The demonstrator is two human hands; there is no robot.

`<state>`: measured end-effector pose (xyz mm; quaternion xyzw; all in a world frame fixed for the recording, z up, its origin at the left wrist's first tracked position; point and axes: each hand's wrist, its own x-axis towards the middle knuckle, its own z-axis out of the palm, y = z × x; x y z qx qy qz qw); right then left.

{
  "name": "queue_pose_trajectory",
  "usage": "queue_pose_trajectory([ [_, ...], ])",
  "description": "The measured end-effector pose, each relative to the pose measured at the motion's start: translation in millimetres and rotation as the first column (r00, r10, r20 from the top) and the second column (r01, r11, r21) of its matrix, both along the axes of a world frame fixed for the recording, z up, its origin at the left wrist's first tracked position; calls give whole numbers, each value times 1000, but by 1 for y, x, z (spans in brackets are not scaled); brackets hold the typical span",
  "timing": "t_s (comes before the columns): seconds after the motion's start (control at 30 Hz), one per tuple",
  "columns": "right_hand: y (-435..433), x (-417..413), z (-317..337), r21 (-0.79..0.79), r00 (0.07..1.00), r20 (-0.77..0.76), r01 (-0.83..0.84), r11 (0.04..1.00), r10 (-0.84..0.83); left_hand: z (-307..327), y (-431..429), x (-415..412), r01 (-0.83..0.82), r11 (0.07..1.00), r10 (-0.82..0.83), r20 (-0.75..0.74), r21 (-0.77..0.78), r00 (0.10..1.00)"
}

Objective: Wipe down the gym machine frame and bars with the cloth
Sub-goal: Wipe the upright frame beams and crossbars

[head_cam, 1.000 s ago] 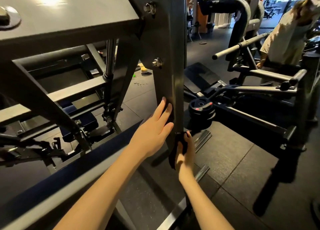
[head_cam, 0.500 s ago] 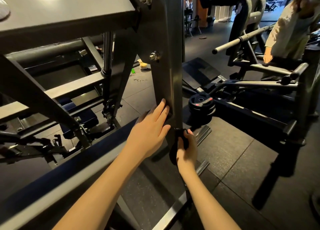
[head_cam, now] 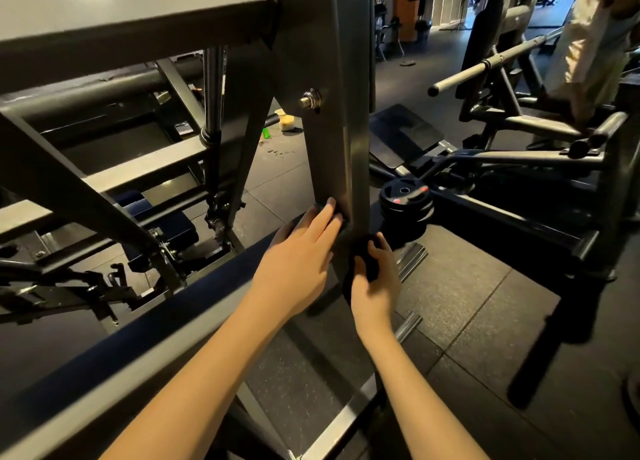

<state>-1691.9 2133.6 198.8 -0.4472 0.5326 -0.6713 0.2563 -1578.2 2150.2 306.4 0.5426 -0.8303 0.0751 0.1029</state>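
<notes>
A dark grey upright post (head_cam: pixel 337 140) of the gym machine frame rises in the middle of the view, with a bolt (head_cam: pixel 310 98) on its left face. My left hand (head_cam: pixel 301 255) lies against the post's left face, fingers straight and pointing up. My right hand (head_cam: pixel 375 279) grips a dark cloth (head_cam: pixel 363 262) and holds it against the post's front right edge, just below the left hand's fingertips. Most of the cloth is hidden under my fingers.
A wide grey beam (head_cam: pixel 131 19) crosses the upper left, with slanted frame bars (head_cam: pixel 145 168) under it. A stack of black weight plates (head_cam: pixel 405 206) sits just right of the post. A silver bar (head_cam: pixel 485 68) and another person (head_cam: pixel 588 43) are at the far right.
My right hand with the cloth has slid a little way up the post. The left hand stays on the post's left face. The view has dipped slightly.
</notes>
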Motion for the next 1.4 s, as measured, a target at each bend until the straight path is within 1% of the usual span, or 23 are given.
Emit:
queue_pose_trajectory([
  [0.03, 0, 2, 4, -65, 1000, -24, -15, 998, 14, 0, 0, 0, -1, 1000, 1, 4, -1, 1000],
  [0.1, 1, 4, 0, -81, 997, -52, -55, 995, 51, -1, 0, 0, -3, 1000, 3, 0, 1, 1000],
  [0.17, 1, 2, -9, 14, 998, 0, -62, 998, 62, -2, -1, 1, -5, 1000, 5, -2, -9, 1000],
  [0.23, 0, -1, -18, 129, 996, 87, -25, 991, 14, -3, -2, 1, -12, 1000, 12, 6, -7, 1000],
  [0.3, -1, -1, -13, 158, 996, 82, 6, 987, -19, -4, -3, 1, -18, 1000, 18, 26, -7, 999],
  [0.4, 1, 5, 4, -48, 1000, -16, 0, 999, -1, -4, -5, 1, -6, 1000, 6, 41, -12, 999],
  [0.47, 2, 4, 4, -90, 998, -54, -32, 995, 27, -5, -5, 1, -9, 1000, 9, 44, -19, 999],
  [0.6, 0, -4, -8, 134, 994, 104, -34, 990, 20, -5, -5, -1, -17, 999, 19, 54, -38, 998],
  [0.63, -1, -5, -7, 160, 994, 106, -21, 987, 4, -5, -5, -1, -18, 999, 20, 58, -36, 998],
  [0.67, -1, -4, -3, 137, 997, 73, -4, 991, -6, -5, -5, -1, -16, 999, 18, 67, -35, 998],
  [0.73, 2, 1, 6, -9, 999, -45, 29, 1000, -29, -5, -6, 0, -9, 999, 13, 82, -47, 997],
  [0.77, 1, 4, 8, -64, 997, -73, 27, 998, -31, -5, -6, 0, -13, 999, 18, 90, -49, 996],
  [0.83, 1, 7, 5, -89, 998, -62, 8, 996, -13, -7, -6, 0, -21, 999, 26, 109, -50, 994],
  [0.9, 0, 6, -5, -25, 1000, 10, -13, 1000, 13, -7, -6, -1, -25, 998, 31, 114, -54, 993],
  [1.0, -2, -3, -24, 209, 989, 146, -3, 978, -28, -5, -5, -1, -31, 998, 37, 113, -59, 993],
  [1.03, -3, -4, -26, 257, 987, 159, -4, 966, -38, -4, -4, -1, -33, 998, 39, 111, -57, 993],
  [1.07, -3, -5, -23, 257, 988, 154, -10, 966, -31, -4, -4, -1, -32, 998, 38, 114, -55, 993],
  [1.1, -4, -5, -18, 210, 991, 132, -15, 978, -13, -3, -4, -2, -29, 998, 35, 118, -49, 992],
  [1.2, -3, -1, 2, -53, 999, -43, 1, 999, -4, -4, -6, -1, -12, 999, 17, 111, -49, 994],
  [1.23, -4, -1, 2, -66, 998, -55, -9, 998, 6, -5, -6, -1, -7, 998, 13, 105, -57, 994],
  [1.27, -3, -2, -2, -26, 999, -44, -22, 999, 21, -6, -6, 0, -6, 998, 13, 104, -66, 994],
  [1.37, 0, -9, -30, 259, 996, 84, -41, 965, 20, -9, -8, 1, -13, 996, 23, 120, -89, 993],
  [1.4, 1, -11, -36, 325, 997, 69, -40, 945, 19, -9, -8, 1, -12, 996, 23, 122, -90, 992],
])
